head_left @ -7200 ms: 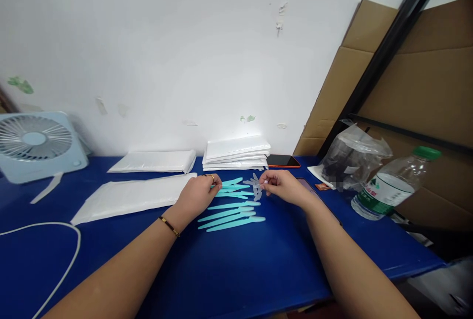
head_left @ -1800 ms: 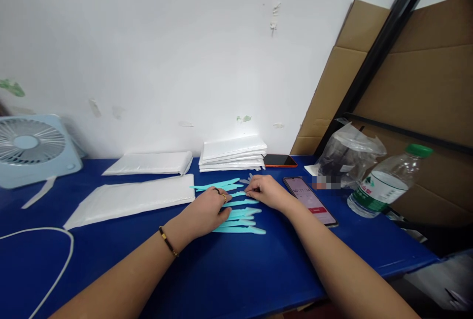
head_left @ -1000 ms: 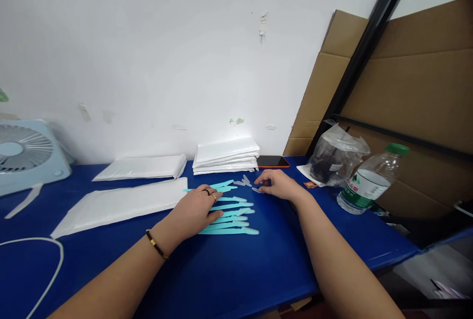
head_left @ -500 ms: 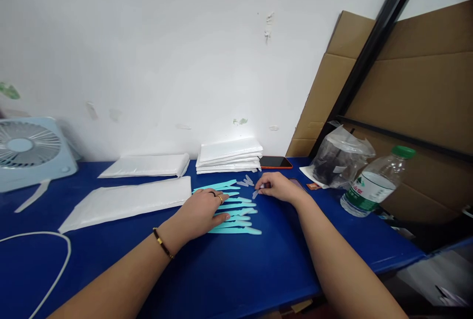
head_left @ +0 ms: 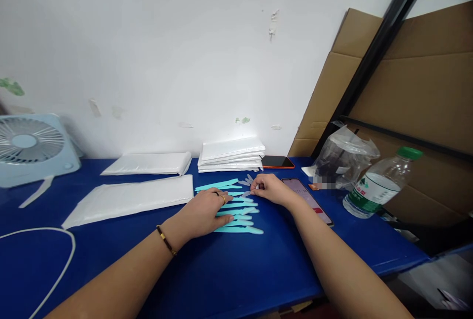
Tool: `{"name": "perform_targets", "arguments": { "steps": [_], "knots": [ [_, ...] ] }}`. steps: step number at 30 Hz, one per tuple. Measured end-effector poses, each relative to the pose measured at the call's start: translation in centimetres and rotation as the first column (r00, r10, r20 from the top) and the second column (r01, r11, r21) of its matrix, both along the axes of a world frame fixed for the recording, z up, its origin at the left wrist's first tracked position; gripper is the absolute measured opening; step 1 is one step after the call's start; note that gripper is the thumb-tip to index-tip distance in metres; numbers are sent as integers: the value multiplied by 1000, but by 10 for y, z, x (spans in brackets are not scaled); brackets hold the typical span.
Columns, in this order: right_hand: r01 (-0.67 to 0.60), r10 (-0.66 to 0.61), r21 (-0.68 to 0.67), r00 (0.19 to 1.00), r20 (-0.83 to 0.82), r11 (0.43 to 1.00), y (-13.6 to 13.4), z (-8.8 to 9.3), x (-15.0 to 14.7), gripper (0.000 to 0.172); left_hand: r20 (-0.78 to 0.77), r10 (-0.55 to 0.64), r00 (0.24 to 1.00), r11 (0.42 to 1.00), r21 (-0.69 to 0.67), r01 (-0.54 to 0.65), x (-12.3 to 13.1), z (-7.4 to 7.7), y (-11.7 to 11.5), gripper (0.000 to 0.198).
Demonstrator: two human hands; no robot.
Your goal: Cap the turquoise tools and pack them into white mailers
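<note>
Several turquoise eyebrow razors (head_left: 240, 230) lie side by side on the blue table (head_left: 229, 269), their tips toward the right. My left hand (head_left: 201, 213) rests across their left ends with its fingers stretched out and the thumb apart, partly hiding them. Just right of the razors, my right hand (head_left: 272, 189) pinches a small translucent blade cap (head_left: 246, 194) between thumb and fingertips. That cap is at the tip of one of the upper razors; whether it is on the blade I cannot tell. More loose translucent caps (head_left: 245, 181) lie beyond, near the right fingertips.
White padded packs (head_left: 136, 199) lie left, and a stack of them (head_left: 232, 150) stands by the wall. A dark phone (head_left: 278, 162) and a lit phone (head_left: 303, 193) lie right, near a bagged cup (head_left: 343, 154) and a water bottle (head_left: 380, 186). A fan (head_left: 35, 149) stands far left.
My right hand has moved slightly left, bringing the cap to a razor's tip. The lit phone behind that hand shows more fully. My left hand stays on the razors.
</note>
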State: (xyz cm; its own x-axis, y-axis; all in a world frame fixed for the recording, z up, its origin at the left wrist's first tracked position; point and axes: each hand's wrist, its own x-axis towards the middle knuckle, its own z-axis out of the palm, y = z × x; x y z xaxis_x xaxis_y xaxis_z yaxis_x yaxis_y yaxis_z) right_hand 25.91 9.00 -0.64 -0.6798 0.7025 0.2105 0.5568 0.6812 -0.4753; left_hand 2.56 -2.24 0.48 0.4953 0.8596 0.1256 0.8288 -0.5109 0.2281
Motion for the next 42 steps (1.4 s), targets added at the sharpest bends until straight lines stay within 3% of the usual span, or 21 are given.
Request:
{"name": "perform_targets", "arguments": {
  "steps": [5,23,32,39,42],
  "knots": [
    [-10,10,-30,1000,15,1000,-2,-2,-3,9,7,-1,1000,1000,-24,1,2,1,-1,53],
    [-26,27,69,1000,-7,997,-6,0,-9,9,-10,57,998,997,-54,-58,-3,6,0,55],
    [-127,128,25,988,-82,992,-6,-6,-15,10,45,-48,998,995,-82,51,2,2,-2,60],
    [83,-69,194,994,-79,978,3,-11,-18,20,-23,77,997,997,21,-76,0,-7,3,67],
    [97,-87,174,994,-62,980,8,-14,-17,11,-63,91,994,996,15,-90,-1,-9,4,68]
  ]
}}
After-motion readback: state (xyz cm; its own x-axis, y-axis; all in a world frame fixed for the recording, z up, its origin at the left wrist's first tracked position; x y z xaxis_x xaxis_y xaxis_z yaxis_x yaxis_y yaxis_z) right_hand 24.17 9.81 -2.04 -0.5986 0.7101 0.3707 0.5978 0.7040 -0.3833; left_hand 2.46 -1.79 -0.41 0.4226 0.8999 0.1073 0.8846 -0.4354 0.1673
